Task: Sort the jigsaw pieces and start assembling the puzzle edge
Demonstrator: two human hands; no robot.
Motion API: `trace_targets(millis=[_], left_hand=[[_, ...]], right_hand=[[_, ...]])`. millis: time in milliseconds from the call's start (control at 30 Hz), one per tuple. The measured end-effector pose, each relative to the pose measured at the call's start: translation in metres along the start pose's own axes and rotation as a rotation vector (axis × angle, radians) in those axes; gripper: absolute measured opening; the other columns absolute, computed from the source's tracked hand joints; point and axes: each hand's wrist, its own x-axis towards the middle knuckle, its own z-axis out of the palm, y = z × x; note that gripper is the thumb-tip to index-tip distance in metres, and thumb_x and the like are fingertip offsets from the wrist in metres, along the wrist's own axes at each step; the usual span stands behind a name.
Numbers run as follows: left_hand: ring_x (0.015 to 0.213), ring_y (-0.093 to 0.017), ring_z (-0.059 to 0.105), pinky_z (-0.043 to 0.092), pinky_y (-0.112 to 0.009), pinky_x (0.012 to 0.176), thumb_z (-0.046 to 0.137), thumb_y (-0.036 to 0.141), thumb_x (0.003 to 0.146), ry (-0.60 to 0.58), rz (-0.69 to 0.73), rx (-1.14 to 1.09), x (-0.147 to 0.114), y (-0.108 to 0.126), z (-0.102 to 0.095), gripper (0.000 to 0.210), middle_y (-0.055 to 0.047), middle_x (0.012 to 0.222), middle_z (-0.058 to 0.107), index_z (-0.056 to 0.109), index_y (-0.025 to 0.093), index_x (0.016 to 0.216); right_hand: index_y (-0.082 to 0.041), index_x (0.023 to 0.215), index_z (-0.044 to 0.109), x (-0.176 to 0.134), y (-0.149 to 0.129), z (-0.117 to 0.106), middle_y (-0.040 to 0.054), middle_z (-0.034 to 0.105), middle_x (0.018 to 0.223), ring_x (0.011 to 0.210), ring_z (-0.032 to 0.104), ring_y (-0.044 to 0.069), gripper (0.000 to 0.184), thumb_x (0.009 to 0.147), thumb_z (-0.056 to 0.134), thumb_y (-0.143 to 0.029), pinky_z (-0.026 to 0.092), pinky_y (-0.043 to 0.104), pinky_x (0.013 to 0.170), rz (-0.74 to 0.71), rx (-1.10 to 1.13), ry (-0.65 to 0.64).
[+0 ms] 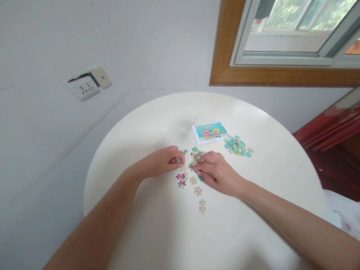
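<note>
My left hand is at the left side of a loose group of jigsaw puzzle pieces, its thumb and fingers pinched on a puzzle piece that they mostly hide. Across from it, my right hand lies low over other pieces, fingers stretched out and apart, with the fingertips touching a teal piece. Pink pieces lie picture side up just below my left hand. Several plain beige pieces trail down toward the near side. A few coloured pieces show above the hands; more are partly covered by my right hand.
A round white table carries everything. Behind the hands lies a printed cartoon picture sheet. To its right is a pile of teal and greenish puzzle pieces. A wall with a socket and a wood-framed window stand behind.
</note>
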Motion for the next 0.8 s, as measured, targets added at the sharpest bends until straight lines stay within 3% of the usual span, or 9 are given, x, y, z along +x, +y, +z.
trace_targets(millis=[500, 667, 800], left_hand=[[0.087, -0.018, 0.054, 0.043, -0.027, 0.079, 0.064, 0.034, 0.078, -0.097, -0.002, -0.036, -0.010, 0.004, -0.012, 0.030, -0.002, 0.099, 0.053, 0.065, 0.023, 0.106], [0.081, -0.016, 0.053, 0.042, -0.026, 0.076, 0.063, 0.033, 0.077, -0.197, -0.011, -0.043, -0.016, 0.011, -0.016, 0.024, 0.000, 0.092, 0.049, 0.067, 0.025, 0.100], [0.076, -0.015, 0.052, 0.040, -0.025, 0.072, 0.064, 0.027, 0.075, -0.209, -0.047, -0.028, -0.016, 0.016, -0.014, 0.021, 0.000, 0.087, 0.050, 0.068, 0.023, 0.095]], right_hand=[[-0.023, 0.110, 0.069, 0.002, -0.020, 0.005, 0.0090, 0.064, 0.110, 0.107, 0.050, 0.026, 0.024, 0.089, 0.062, -0.032, 0.034, 0.043, 0.090, 0.038, -0.094, 0.023], [-0.024, 0.115, 0.068, 0.005, -0.025, 0.007, 0.0090, 0.062, 0.115, 0.112, 0.048, 0.027, 0.031, 0.088, 0.063, -0.040, 0.033, 0.044, 0.094, 0.065, -0.102, -0.010], [-0.023, 0.115, 0.069, 0.006, -0.027, 0.009, 0.0097, 0.062, 0.117, 0.113, 0.046, 0.027, 0.032, 0.090, 0.061, -0.042, 0.033, 0.045, 0.095, 0.046, -0.114, -0.038]])
